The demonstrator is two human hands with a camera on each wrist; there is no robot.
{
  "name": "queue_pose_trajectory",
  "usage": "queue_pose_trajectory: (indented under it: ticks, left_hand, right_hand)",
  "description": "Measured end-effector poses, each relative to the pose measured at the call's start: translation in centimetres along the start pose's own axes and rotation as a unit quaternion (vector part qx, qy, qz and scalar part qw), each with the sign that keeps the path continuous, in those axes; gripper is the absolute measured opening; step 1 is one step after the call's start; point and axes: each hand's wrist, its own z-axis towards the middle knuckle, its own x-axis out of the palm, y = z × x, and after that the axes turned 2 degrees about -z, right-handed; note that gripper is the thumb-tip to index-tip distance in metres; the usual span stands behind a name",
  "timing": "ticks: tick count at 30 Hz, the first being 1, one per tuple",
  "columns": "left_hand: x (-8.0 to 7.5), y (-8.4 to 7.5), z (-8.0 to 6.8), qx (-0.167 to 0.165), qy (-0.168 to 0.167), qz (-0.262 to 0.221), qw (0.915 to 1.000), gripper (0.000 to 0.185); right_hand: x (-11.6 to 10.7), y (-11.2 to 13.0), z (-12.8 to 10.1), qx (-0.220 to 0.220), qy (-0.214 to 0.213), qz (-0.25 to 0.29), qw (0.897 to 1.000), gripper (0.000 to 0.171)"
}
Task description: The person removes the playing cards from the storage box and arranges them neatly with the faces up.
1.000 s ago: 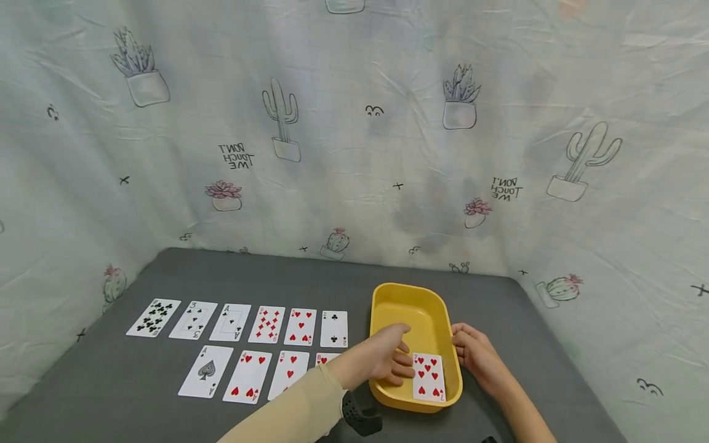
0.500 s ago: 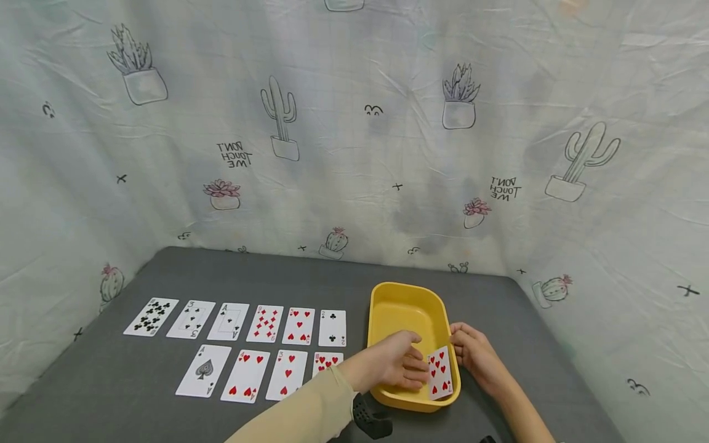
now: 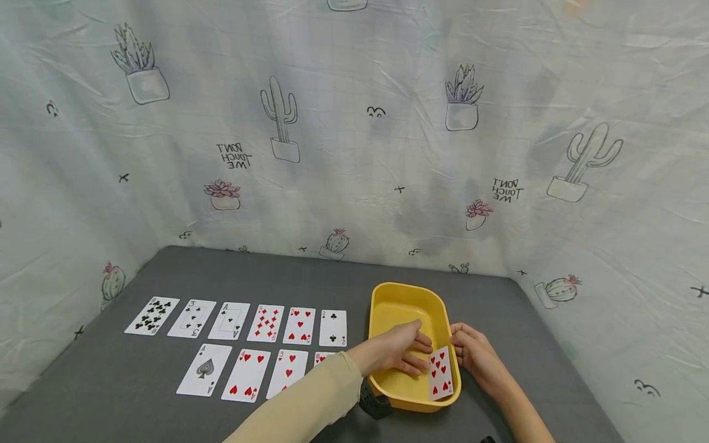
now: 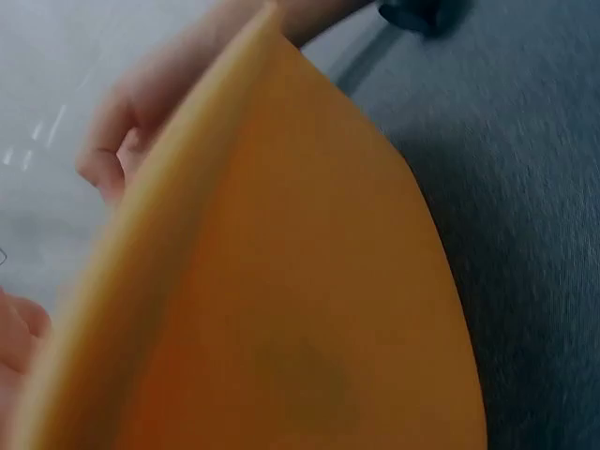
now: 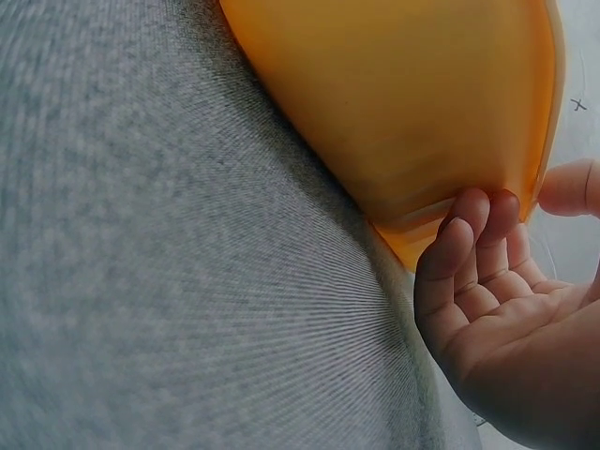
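Note:
My left hand (image 3: 400, 349) reaches into a yellow plastic tray (image 3: 381, 314), its fingers spread low inside, close to the left edge of a seven of hearts (image 3: 441, 373). That playing card leans against the tray's right wall; whether a fingertip touches it, I cannot tell. On the outer right side, my right hand (image 3: 480, 357) holds the tray by its rim. The right wrist view shows curled fingers (image 5: 473, 220) against the outside wall and the thumb at the rim. In the left wrist view the tray's wall (image 4: 309, 262) hides most of my left hand.
Two rows of face-up playing cards lie left of the tray, among them an ace of spades (image 3: 204, 370) and a two of clubs (image 3: 333, 328). My left sleeve partly covers the front row. A patterned curtain (image 3: 354, 154) hangs behind the grey table (image 3: 266, 271).
The seven of hearts has gone from lying fairly flat to leaning on the tray's right wall. My left hand has shifted right and spread its fingers. My right hand stays put.

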Motion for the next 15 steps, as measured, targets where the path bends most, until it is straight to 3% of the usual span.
queue_pose_trajectory:
  ticks: [9, 15]
  left_hand:
    - [-0.16, 0.23, -0.42, 0.015, 0.015, 0.073, 0.9971, 0.058]
    - [-0.07, 0.40, -0.29, 0.017, 0.024, 0.093, 0.9952, 0.063]
  right_hand:
    - [0.34, 0.06, 0.18, 0.019, -0.018, 0.005, 1.000, 0.011]
    - [0.54, 0.21, -0.01, 0.015, -0.021, 0.000, 1.000, 0.012]
